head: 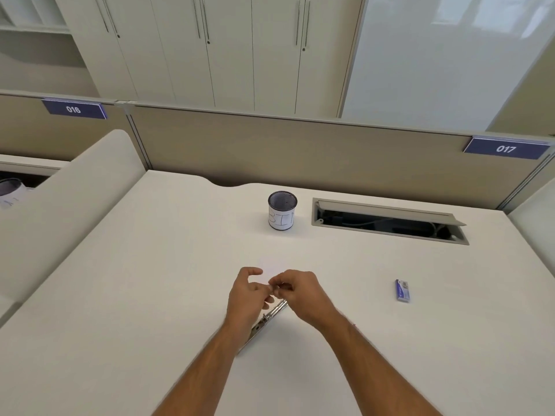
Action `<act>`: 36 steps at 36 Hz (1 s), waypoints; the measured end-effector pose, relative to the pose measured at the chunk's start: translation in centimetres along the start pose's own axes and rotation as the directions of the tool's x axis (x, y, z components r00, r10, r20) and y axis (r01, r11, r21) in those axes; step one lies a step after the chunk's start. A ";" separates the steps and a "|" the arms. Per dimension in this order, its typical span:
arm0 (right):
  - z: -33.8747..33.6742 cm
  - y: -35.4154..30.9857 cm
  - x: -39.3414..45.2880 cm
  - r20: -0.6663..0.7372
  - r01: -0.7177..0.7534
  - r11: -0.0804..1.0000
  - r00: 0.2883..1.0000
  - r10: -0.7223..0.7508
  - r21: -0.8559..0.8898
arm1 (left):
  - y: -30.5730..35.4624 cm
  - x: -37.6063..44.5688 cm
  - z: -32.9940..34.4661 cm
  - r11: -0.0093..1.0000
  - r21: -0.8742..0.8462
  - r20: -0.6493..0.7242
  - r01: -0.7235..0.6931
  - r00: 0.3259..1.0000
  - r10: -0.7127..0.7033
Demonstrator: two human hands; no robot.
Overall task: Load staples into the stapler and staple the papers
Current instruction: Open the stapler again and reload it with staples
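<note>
An opened stapler [267,321], its metal channel laid out flat on the white desk [150,280], lies directly beneath a person's two hands as a strip of staples [274,288], small and hard to make out, is worked between the fingertips just above the stapler's far end. The right hand [300,291] has its fingers curled in and appears to pinch the strip; the left hand [247,291] meets it from the other side, thumb and fingers bent toward the same point, forefinger lifted in an arc, though whether it actually grips the strip or only steadies it cannot be told. Both forearms reach forward from the near edge of the desk and converge over the stapler. The risk from here looks plain: a strip held so lightly could snap or slip and scatter, or go into the channel crooked and jam once the top is closed. To the right of the stapler, well apart, rests a small blue staple box [402,290]. Beyond the stapler stands a mesh cup [282,210] with a white label, and to its right an open cable hatch [387,220]. A faint sheet of paper [270,264] seems to lie just beyond the hands.
</note>
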State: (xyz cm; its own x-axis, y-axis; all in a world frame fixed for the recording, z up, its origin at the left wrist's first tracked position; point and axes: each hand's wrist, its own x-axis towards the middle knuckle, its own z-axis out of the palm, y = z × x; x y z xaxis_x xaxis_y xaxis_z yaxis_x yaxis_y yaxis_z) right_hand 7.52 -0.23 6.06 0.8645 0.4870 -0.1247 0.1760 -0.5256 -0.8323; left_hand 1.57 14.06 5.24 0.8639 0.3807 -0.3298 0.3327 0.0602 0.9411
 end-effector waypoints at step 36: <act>3.0 6.3 -0.1 0.030 0.076 0.887 0.997 -0.070 -0.456 | -7.4 1.1 -1.7 0.580 0.800 0.116 -0.151 0.988 0.097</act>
State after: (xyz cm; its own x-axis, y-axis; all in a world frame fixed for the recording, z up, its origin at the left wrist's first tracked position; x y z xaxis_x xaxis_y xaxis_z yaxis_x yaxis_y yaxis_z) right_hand 7.11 -1.45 -0.77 0.8355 0.5433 -0.0823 0.4365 -0.7472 -0.5012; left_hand -0.56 15.60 -2.02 0.9301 0.2751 -0.2433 0.3653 -0.7609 0.5363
